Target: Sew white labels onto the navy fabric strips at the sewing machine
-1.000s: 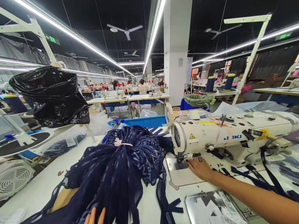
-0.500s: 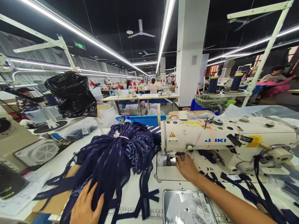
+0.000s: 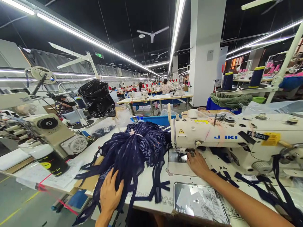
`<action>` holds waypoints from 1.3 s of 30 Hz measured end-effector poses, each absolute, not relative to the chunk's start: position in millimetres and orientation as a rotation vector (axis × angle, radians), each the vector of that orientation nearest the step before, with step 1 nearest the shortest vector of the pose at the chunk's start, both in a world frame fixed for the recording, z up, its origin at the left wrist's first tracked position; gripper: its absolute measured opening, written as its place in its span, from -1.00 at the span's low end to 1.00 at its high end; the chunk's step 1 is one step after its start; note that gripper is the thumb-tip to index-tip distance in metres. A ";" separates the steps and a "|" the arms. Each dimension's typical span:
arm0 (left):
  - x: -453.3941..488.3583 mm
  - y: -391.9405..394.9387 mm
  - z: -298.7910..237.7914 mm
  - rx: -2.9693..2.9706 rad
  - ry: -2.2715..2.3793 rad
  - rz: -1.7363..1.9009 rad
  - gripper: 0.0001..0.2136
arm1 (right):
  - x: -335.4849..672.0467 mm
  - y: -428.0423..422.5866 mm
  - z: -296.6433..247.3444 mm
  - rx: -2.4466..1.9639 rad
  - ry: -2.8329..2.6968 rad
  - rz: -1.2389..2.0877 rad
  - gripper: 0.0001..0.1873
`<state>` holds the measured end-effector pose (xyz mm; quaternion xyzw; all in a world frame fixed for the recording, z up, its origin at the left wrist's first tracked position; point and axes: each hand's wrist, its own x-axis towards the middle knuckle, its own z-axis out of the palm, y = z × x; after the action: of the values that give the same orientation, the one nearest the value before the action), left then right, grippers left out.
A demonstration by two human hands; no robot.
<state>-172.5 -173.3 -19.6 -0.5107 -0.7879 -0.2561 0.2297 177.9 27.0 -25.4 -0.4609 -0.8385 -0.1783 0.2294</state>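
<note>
A heap of dark navy, sheer patterned fabric strips (image 3: pixel 134 149) beside a cream industrial sewing machine (image 3: pixel 227 137)
It lies on the white worktable (image 3: pixel 148 184), left of the machine, with loose ends trailing over the near edge. The left hand (image 3: pixel 110 194) rests flat and spread on it; the right hand (image 3: pixel 197 164) is at the needle, its grip not discernible.

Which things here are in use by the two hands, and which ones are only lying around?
In use:
- left hand, flat on the navy fabric bundle
- right hand, at the needle end of the sewing machine

Lying about:
- black plastic bag
- thread cones
- metal tray of paper scraps
- blue bin
</note>
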 end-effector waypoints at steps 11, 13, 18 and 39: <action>-162.3 -170.8 -17.1 -1.430 -2.177 -0.739 -0.62 | 181.4 24.8 -18.9 -1.429 -2.422 -0.433 -0.68; -161.1 -171.2 -17.3 -1.453 -2.172 -0.750 -0.63 | 181.7 24.9 -19.6 -1.435 -2.420 -0.439 -0.68; -154.5 -174.4 -4.3 -1.487 -2.137 -0.822 -0.61 | 181.9 24.8 -19.3 -1.399 -2.436 -0.478 -0.69; -76.3 -33.3 42.6 -2.300 -1.106 -0.291 -0.58 | 269.0 -2.3 32.2 -1.534 -2.429 -0.137 -0.76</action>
<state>-76.3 -33.3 42.6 -0.8590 -0.4130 -0.1086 0.2825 269.0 -2.3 32.2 -0.5286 -0.8371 -0.0473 0.1326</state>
